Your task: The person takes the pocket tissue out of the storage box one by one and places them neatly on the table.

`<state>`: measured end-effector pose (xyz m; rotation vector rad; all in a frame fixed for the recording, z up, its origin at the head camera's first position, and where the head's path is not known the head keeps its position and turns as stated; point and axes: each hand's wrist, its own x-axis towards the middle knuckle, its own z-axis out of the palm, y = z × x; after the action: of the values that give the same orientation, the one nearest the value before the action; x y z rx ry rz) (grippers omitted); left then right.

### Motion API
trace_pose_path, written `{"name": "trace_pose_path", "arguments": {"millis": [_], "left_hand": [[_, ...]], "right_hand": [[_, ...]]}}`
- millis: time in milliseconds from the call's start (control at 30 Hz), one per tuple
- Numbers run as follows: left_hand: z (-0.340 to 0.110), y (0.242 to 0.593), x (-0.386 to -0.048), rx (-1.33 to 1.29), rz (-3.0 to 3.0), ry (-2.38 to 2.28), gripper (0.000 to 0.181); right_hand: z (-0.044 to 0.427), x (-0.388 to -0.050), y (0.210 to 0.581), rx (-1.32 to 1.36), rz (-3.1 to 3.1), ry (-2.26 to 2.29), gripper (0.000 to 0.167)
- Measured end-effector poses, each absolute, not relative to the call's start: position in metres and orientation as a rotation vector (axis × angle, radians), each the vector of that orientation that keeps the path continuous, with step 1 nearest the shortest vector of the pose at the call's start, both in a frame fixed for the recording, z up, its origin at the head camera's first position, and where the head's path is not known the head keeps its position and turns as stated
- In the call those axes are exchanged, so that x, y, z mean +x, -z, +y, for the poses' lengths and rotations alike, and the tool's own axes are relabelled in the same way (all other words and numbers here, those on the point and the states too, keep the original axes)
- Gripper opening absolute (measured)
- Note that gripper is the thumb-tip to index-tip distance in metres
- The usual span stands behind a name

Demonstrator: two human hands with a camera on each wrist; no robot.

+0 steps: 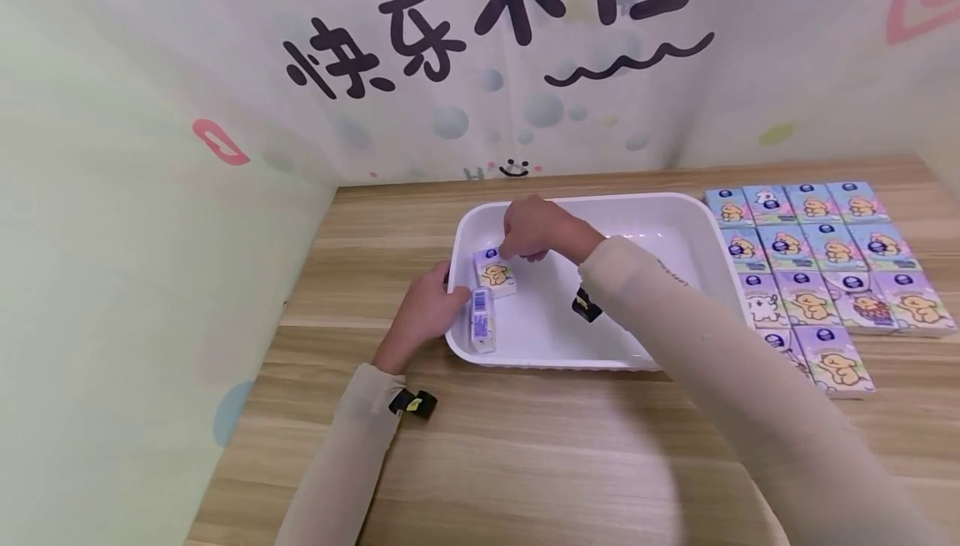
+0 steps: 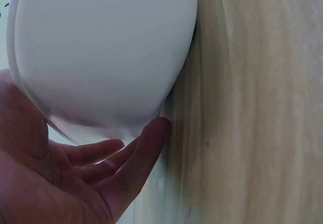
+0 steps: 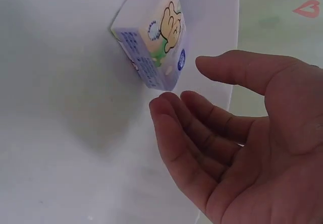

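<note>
A white plastic tray (image 1: 570,313) sits on the wooden table. My left hand (image 1: 429,306) holds its left rim, thumb over the edge; in the left wrist view its fingers (image 2: 144,153) curve under the outer wall. Inside, by the left wall, a purple tissue pack (image 1: 495,273) with a cartoon puppy lies face up. Nearer to me, a second tissue pack (image 1: 482,321) stands on its edge, barcode side up. My right hand (image 1: 531,229) is over the tray beside the first pack. The right wrist view shows its thumb and fingers apart, just short of that tissue pack (image 3: 156,37).
Right of the tray, several blue and purple tissue packs (image 1: 832,246) lie in rows on the table (image 1: 570,454). A printed cloth wall (image 1: 420,137) rises behind the table, and another pale wall (image 1: 135,279) stands at the left.
</note>
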<state>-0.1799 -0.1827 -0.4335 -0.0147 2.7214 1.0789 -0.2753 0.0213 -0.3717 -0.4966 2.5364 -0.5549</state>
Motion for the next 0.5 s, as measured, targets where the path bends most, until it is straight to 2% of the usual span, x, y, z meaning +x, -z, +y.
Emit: {"name": "trace_pose_path", "arguments": {"millis": [333,500], "left_hand": [[-0.186,0.438,-0.182,0.021,2.753,-1.084,0.064],[-0.183,0.435,-0.180,-0.006,2.748,-1.081,0.063]], "right_hand": [[0.003,-0.273,0.388,-0.309,2.493,0.490,0.043],[-0.001,-0.270,0.389,-0.304,2.492,0.483,0.043]]}}
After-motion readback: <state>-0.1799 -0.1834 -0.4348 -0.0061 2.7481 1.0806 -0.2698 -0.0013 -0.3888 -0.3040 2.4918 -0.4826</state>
